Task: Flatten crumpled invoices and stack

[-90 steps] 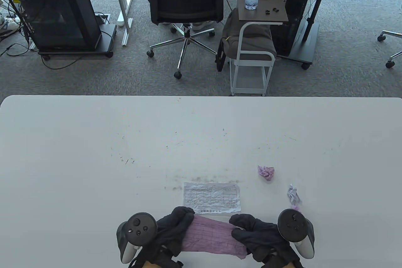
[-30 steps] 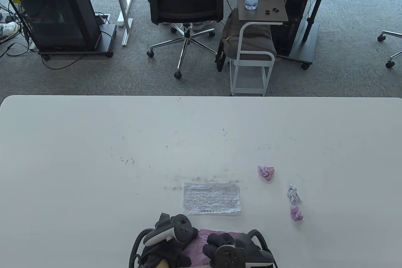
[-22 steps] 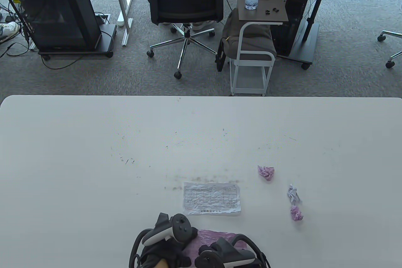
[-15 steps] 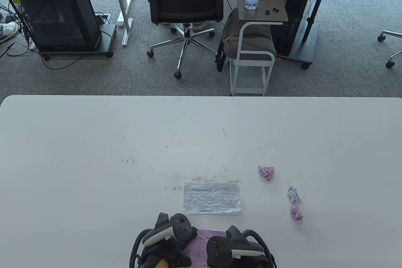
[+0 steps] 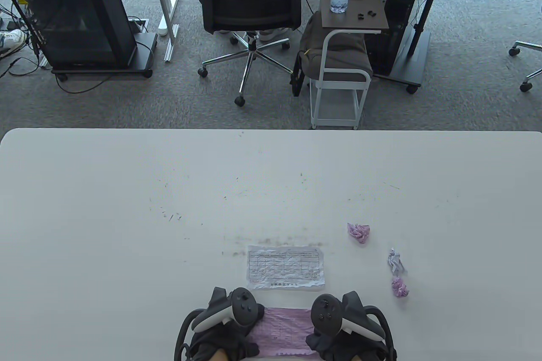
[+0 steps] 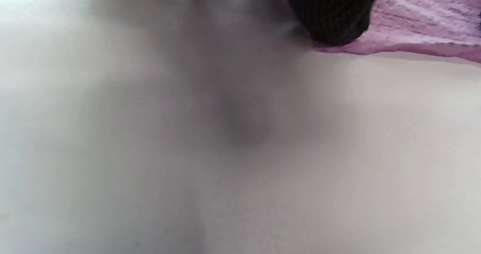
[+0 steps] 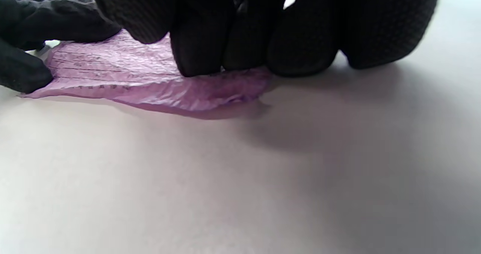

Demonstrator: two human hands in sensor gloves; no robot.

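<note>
Both gloved hands are down at the near edge of the white bench (image 5: 127, 191), the left hand (image 5: 224, 331) and right hand (image 5: 343, 331) each pressing one end of a wrinkled pink invoice sheet (image 5: 283, 329) that lies mostly flat between them. From the wrist views the right fingers (image 7: 199, 40) look pressed down onto the pink paper's edge rather than wrapped round it, and one left fingertip (image 6: 330, 17) sits on its corner, so neither hand is really gripping anything. Just beyond it lies a flattened white gridded invoice (image 5: 286, 268), with two crumpled pink paper balls (image 5: 358, 232) (image 5: 399, 287) and a crumpled white one (image 5: 394, 260) off to the right.
</note>
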